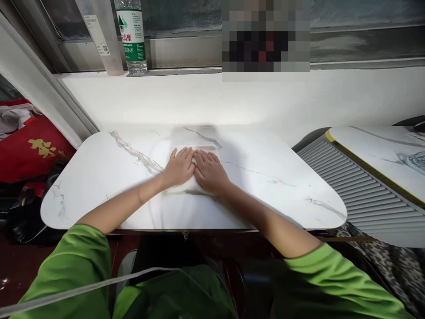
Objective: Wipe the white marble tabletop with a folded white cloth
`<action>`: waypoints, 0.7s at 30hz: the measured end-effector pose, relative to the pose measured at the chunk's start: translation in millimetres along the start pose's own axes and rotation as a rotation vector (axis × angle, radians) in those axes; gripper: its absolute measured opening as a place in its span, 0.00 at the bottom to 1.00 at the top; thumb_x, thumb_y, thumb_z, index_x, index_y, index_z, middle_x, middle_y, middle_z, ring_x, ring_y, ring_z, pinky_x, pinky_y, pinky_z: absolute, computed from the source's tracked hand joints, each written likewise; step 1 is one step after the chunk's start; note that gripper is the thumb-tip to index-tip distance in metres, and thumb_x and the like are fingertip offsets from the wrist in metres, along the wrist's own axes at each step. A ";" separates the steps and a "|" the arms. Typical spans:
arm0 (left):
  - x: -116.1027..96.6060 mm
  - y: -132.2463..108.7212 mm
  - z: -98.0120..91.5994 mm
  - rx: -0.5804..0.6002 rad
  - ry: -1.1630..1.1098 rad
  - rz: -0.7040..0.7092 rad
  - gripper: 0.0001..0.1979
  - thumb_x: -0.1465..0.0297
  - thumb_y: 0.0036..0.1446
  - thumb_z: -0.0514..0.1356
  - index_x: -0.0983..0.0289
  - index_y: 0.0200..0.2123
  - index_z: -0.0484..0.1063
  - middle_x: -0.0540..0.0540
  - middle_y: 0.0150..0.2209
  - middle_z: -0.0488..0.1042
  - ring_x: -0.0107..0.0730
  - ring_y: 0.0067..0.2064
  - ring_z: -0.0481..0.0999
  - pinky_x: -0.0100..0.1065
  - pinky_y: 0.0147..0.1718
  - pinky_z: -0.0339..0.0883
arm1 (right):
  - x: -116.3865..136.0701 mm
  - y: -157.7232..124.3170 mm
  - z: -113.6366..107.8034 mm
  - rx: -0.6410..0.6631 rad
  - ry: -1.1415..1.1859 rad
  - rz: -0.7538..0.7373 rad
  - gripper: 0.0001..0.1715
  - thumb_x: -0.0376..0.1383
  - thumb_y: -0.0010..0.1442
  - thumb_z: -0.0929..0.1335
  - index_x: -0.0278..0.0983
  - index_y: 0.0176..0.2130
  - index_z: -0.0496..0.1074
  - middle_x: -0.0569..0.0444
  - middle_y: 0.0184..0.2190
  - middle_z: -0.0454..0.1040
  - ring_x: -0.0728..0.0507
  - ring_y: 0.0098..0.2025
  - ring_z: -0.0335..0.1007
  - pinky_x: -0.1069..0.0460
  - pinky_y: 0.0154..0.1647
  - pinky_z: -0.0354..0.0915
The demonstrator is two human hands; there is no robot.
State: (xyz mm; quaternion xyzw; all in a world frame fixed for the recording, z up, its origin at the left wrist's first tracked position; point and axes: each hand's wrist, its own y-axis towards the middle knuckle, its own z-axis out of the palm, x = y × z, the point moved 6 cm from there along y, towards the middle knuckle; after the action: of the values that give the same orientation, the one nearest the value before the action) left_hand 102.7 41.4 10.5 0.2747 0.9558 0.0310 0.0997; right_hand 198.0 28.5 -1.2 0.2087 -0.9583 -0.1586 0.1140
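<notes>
My left hand and my right hand lie side by side, palms down, on a soft white piece that looks like a folded cloth. Both sets of fingers are stretched out towards the wall, and the thumbs meet in the middle. Most of the white piece is hidden under the hands, so its exact kind is hard to make out. It rests near the middle of a white marbled table with rounded corners.
A water bottle with a green label and a tall translucent container stand on the window sill. At left is a red bag. To the right stands a ribbed grey cabinet. A pale cord crosses low in front.
</notes>
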 end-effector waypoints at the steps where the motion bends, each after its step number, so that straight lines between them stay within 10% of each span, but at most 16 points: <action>1: -5.1 -13.2 -0.8 0.000 -0.003 0.019 0.27 0.71 0.67 0.42 0.71 0.67 0.56 0.63 0.70 0.56 0.39 0.72 0.52 0.48 0.70 0.40 | 8.9 -12.3 -3.3 -0.010 -0.005 0.000 0.29 0.35 0.66 0.54 0.26 0.60 0.65 0.36 0.63 0.67 0.33 0.66 0.59 0.36 0.66 0.54; 10: -27.6 -97.9 -9.1 0.005 0.004 0.030 0.28 0.72 0.68 0.41 0.75 0.67 0.56 0.65 0.70 0.56 0.43 0.72 0.51 0.52 0.70 0.41 | 71.6 -72.1 -24.2 -0.044 0.007 -0.120 0.27 0.34 0.64 0.57 0.27 0.58 0.67 0.36 0.60 0.69 0.32 0.64 0.62 0.36 0.66 0.55; 21: 35.2 -17.1 -8.1 -0.001 -0.015 -0.054 0.26 0.74 0.66 0.43 0.72 0.66 0.57 0.64 0.69 0.58 0.40 0.71 0.54 0.49 0.69 0.41 | 31.6 23.9 8.2 0.009 0.103 -0.042 0.24 0.31 0.62 0.57 0.30 0.54 0.69 0.38 0.56 0.72 0.34 0.58 0.65 0.40 0.62 0.58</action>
State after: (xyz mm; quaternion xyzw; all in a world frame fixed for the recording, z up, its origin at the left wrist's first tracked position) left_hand 63.0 45.6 10.4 0.2491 0.9621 0.0267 0.1075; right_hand 158.9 37.5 4.5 0.2371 -0.9473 -0.1456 0.1590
